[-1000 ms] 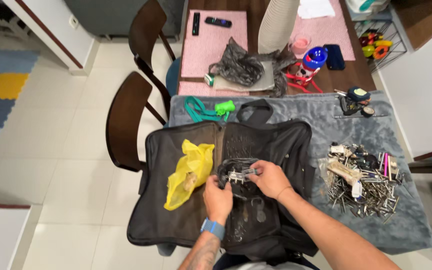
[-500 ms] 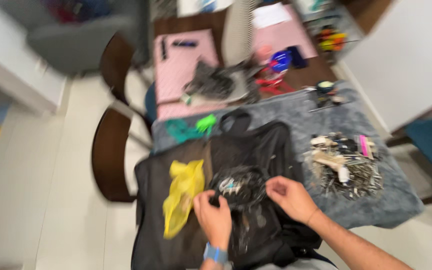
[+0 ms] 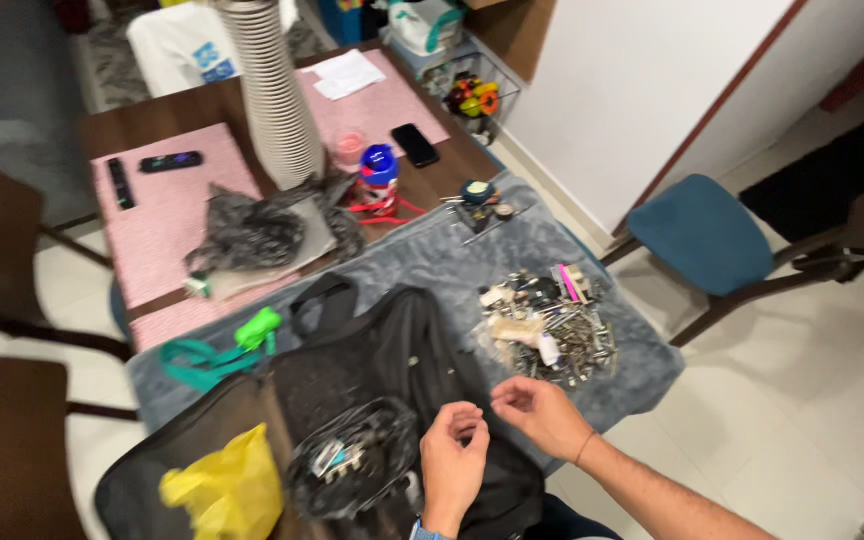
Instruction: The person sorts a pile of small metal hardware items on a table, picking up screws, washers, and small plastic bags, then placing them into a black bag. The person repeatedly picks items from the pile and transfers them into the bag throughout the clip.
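Two hands, left [image 3: 452, 463] & right [image 3: 537, 412], empty, above black bag [image 3: 392, 370].

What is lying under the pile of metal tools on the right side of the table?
The pile of metal tools lies on a grey blanket that covers this end of the wooden table. The surface directly beneath pile and blanket is hidden.

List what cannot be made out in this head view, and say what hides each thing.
- Left hand: curled fingers hide whether it holds anything.
- Clear bag: its small metal contents are too small to identify.
- Metal pile: single pieces too small.
- Black bag: bottom edge cuts it off.
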